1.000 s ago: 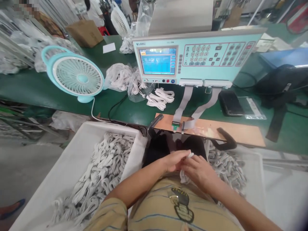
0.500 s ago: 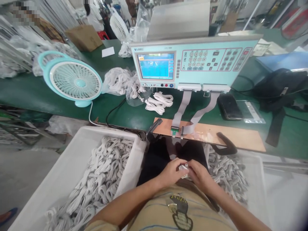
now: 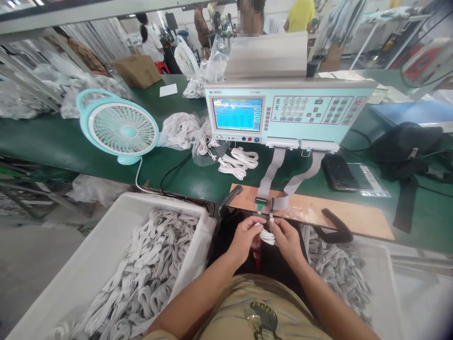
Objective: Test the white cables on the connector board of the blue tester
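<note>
A coiled white cable (image 3: 267,237) hangs between my two hands, just in front of the board's edge. My left hand (image 3: 247,234) is closed on one end of it, fingers pinched below a small green circuit board (image 3: 261,207). With its thumb and fingers, my right hand (image 3: 286,237) grips the other end, at a metal-tipped connector (image 3: 272,216) below the second ribbon cable (image 3: 283,202). Whether either plug is seated in its socket I cannot tell. Both ribbon cables run up to a light-blue tester (image 3: 300,113) with a lit screen (image 3: 238,113).
White bins of coiled cables stand at left (image 3: 141,198) and right (image 3: 384,264). Two black clamps (image 3: 230,200) hold the wooden board (image 3: 361,224). On the green table lie a fan (image 3: 120,127), bundled white cables (image 3: 239,163), a phone (image 3: 339,172) and a black bag (image 3: 414,146). People are behind.
Both hands have moved forward and up from near my waist to the board's edge, carrying the white cable with them. The camera view has tilted up slightly.
</note>
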Action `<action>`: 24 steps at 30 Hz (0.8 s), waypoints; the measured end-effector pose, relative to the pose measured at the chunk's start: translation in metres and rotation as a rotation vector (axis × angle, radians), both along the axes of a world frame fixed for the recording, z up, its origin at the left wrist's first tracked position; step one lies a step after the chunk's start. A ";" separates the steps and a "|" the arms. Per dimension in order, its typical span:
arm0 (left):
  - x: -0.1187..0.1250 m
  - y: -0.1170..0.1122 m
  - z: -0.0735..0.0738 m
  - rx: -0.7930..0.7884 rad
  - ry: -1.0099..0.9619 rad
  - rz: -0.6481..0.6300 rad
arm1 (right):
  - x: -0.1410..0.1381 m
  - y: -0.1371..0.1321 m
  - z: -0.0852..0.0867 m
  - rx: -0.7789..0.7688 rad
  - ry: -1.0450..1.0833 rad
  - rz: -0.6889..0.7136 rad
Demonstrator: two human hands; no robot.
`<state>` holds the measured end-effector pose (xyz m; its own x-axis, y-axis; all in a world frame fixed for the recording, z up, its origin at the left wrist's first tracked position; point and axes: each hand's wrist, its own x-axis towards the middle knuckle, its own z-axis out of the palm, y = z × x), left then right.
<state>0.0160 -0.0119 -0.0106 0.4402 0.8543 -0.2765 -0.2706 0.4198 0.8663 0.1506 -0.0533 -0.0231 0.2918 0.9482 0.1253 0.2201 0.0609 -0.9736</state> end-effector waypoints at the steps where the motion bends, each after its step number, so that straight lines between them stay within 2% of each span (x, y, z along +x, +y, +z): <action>1: -0.002 0.002 0.000 -0.052 -0.066 -0.033 | -0.001 0.000 0.000 -0.005 0.027 -0.003; 4: -0.012 0.009 0.000 -0.152 -0.230 -0.159 | -0.001 0.001 0.001 -0.017 0.080 -0.001; 7: -0.019 0.013 -0.001 -0.158 -0.256 -0.220 | 0.000 0.001 0.001 -0.028 0.101 0.002; 12: -0.015 0.014 -0.004 0.027 -0.018 -0.102 | -0.003 0.001 0.007 -0.092 0.257 0.001; 16: -0.006 0.015 -0.004 0.214 0.156 -0.090 | -0.008 0.003 0.014 -0.169 0.454 -0.026; 20: 0.000 0.017 -0.006 0.318 0.212 0.011 | -0.011 0.005 0.020 -0.175 0.535 -0.047; 24: 0.003 0.016 -0.007 0.336 0.236 0.078 | -0.010 0.005 0.019 -0.170 0.523 -0.031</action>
<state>0.0195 0.0039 -0.0180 0.3281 0.9426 -0.0621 -0.0677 0.0890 0.9937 0.1405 -0.0485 -0.0037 0.3026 0.9323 -0.1981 -0.2968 -0.1054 -0.9491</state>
